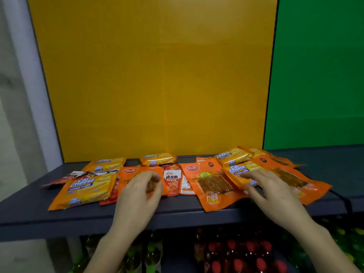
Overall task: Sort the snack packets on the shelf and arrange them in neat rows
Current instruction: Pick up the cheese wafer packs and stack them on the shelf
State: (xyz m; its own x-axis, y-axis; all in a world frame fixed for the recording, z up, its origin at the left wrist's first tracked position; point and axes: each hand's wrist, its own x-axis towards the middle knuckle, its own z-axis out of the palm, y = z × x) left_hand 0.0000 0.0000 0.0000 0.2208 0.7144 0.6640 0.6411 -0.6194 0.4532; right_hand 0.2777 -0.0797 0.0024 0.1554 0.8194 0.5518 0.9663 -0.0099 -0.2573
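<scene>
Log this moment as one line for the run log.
stage: sorting not done | left hand: on orange packet | right hand: on Cal Cheese packet | shelf: packets mixed, overlapping

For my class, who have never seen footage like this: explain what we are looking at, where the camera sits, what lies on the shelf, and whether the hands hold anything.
There is no machine here. A person wears a wide-angle camera on the head, so the single picture looks forward and down at their own two bare hands. The dark shelf carries a jumble of snack packets: yellow Cal Cheese wafer packs, flat orange pouches with a window showing sticks, and a small red and white packet. The left hand curls its fingers over an orange pouch, though a firm grip cannot be confirmed. The right hand lies spread on packets at the right. Below the shelf stand bottles.
</scene>
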